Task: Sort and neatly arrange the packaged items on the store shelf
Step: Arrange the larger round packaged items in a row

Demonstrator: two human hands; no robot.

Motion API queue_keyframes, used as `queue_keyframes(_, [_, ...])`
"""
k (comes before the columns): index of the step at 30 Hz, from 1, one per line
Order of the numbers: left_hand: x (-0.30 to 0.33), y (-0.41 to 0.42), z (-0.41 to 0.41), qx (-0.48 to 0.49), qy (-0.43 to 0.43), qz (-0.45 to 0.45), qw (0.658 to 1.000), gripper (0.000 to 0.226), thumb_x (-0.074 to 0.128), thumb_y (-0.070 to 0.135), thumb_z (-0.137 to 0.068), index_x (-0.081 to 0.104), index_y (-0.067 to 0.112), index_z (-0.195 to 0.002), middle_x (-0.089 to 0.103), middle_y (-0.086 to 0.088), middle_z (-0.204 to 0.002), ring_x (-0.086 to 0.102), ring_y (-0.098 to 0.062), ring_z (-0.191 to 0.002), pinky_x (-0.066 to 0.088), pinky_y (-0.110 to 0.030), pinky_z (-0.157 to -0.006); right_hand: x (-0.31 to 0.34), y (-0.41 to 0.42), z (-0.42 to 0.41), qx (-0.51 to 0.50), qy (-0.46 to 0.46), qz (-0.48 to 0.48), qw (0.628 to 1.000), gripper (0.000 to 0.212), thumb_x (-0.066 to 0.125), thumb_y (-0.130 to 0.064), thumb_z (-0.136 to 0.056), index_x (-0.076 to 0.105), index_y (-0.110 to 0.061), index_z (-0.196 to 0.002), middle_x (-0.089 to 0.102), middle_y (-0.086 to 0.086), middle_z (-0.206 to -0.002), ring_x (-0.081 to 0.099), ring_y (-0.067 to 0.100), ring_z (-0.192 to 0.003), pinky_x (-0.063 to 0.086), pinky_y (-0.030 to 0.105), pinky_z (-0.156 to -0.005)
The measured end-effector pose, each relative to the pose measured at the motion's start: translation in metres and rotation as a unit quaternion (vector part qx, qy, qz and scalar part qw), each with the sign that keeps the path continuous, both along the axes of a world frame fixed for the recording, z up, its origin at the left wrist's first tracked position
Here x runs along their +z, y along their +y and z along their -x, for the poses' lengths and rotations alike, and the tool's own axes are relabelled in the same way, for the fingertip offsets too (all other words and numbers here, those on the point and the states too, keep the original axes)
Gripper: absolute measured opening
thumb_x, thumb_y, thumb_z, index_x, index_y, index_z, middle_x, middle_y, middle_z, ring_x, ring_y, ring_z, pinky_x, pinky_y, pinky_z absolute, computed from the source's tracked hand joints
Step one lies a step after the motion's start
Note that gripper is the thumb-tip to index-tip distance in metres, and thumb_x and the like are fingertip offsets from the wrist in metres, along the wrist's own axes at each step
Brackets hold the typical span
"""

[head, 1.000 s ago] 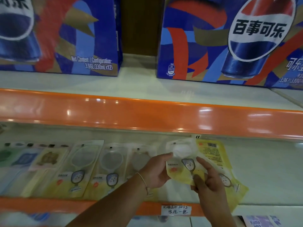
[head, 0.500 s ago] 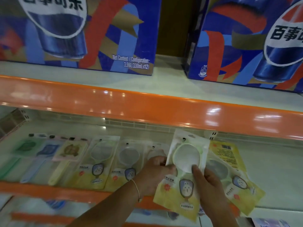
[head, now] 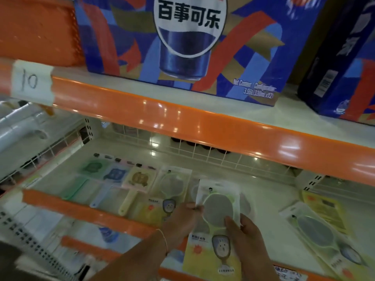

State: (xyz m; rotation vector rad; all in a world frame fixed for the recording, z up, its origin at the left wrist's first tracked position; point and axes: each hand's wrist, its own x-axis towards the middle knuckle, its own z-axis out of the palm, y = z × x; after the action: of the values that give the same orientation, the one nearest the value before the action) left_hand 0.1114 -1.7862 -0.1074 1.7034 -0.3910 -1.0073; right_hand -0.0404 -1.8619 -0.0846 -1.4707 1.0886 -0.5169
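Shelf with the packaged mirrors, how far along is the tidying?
Done: a row of packs lies side by side at the shelf's left. In hand: the left hand and right hand hold one mirror pack beside that row. Left: two loose packs lie askew at the right.

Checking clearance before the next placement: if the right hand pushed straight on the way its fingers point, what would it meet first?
The right hand already grips the held mirror packet; its fingers point up and away toward the shelf back. Beyond the packet, probably bare shelf floor, then the white wire back fence. Depth is unclear.
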Motion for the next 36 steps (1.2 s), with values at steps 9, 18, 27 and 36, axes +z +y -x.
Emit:
queue_keyframes(9, [0.011, 0.07, -0.065, -0.026, -0.412, -0.045, 0.91, 0.029, 0.046, 0.03, -0.092, 0.057, 0.013, -0.072, 0.056, 0.003, -0.061, 0.049, -0.008, -0.054, 0.038, -0.017, -0.048, -0.02, 0.034, -0.066, -0.006, 0.048, 0.046, 0.998, 0.02, 0.063, -0.027, -0.091, 0.063, -0.023, -0.11, 0.071, 0.002, -0.101, 0.066, 0.016, -0.09, 0.052, 0.034, -0.078])
queue_keyframes(18, [-0.026, 0.127, -0.136, -0.094, -0.677, -0.017, 0.73, 0.031, 0.046, 0.04, -0.088, 0.062, 0.018, -0.102, 0.065, -0.004, -0.112, 0.055, -0.028, -0.111, 0.043, -0.039, -0.094, -0.019, 0.034, -0.123, -0.025, 0.067, 0.104, 0.992, 0.026, 0.057, -0.017, -0.091, 0.063, -0.013, -0.116, 0.069, 0.009, -0.1, 0.063, 0.021, -0.085, 0.048, 0.033, -0.071])
queue_keyframes(27, [-0.041, 0.135, -0.147, -0.122, -0.665, -0.044, 0.736, 0.045, 0.045, 0.048, -0.09, 0.059, 0.018, -0.12, 0.055, -0.006, -0.134, 0.041, -0.03, -0.133, 0.025, -0.053, -0.112, -0.018, 0.018, -0.165, -0.001, 0.118, 0.112, 0.987, 0.05, 0.055, -0.027, -0.093, 0.045, -0.011, -0.139, 0.064, 0.01, -0.116, 0.064, 0.021, -0.089, 0.052, 0.034, -0.074])
queue_keyframes(36, [-0.046, 0.133, -0.149, -0.117, -0.658, -0.052, 0.742, 0.047, 0.044, 0.048, -0.089, 0.058, 0.019, -0.123, 0.053, 0.001, -0.131, 0.038, -0.024, -0.134, 0.018, -0.051, -0.116, -0.03, 0.018, -0.175, 0.02, 0.157, 0.146, 0.976, 0.051, 0.054, -0.028, -0.095, 0.041, -0.01, -0.141, 0.06, 0.01, -0.123, 0.061, 0.028, -0.104, 0.048, 0.035, -0.082])
